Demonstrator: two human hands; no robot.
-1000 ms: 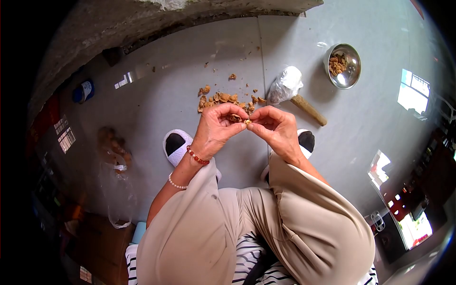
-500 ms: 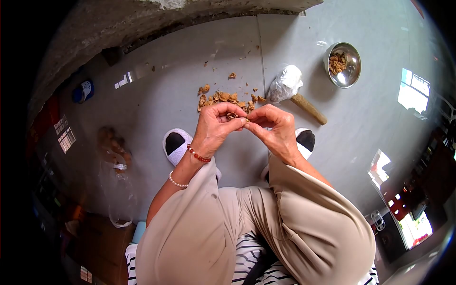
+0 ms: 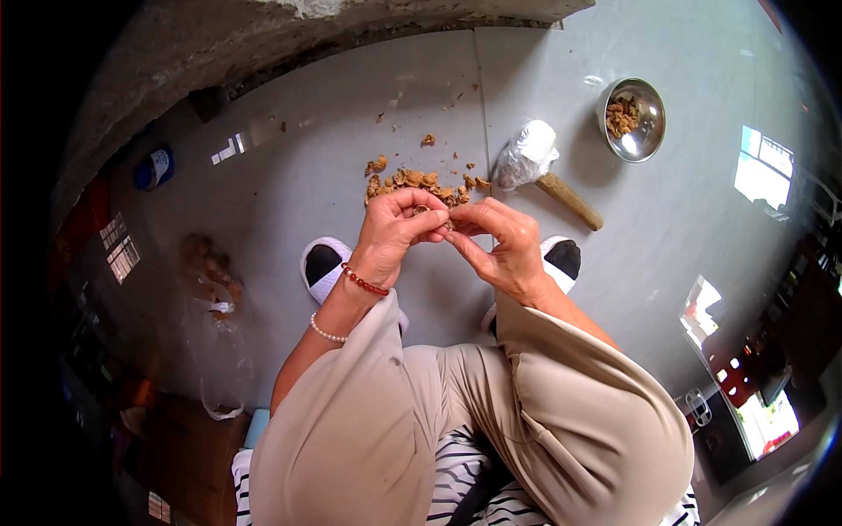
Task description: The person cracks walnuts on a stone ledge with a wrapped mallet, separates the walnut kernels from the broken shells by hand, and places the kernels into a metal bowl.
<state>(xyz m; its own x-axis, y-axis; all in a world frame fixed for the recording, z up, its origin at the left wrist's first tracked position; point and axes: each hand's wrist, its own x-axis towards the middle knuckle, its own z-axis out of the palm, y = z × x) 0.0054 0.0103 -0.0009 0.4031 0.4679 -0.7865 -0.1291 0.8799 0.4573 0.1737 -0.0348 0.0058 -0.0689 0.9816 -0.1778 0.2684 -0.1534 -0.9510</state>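
Observation:
My left hand (image 3: 396,230) is closed around a cracked walnut (image 3: 421,210), whose brown shell edge shows between thumb and fingers. Against it, my right hand (image 3: 504,244) pinches at the same walnut with thumb and forefinger; whether a separate bit sits in that pinch is hard to make out. Both hands meet just in front of a heap of broken walnut shells (image 3: 412,180) on the grey floor. To the right of the heap lies a hammer (image 3: 566,200) with a wooden handle and its head wrapped in white plastic.
A steel bowl (image 3: 649,136) holding walnut kernels stands at the upper right. At left lies a clear plastic bag (image 3: 215,324) with brown contents, and farther back a blue container (image 3: 155,168). A rough stone-like edge (image 3: 263,44) borders the floor at the top. Slippered feet flank the hands.
The walnut has turned a little in my left fingers. My right hand's fingers have shifted slightly lower and its wrist has tilted; the heap, hammer and bowl stay where they were.

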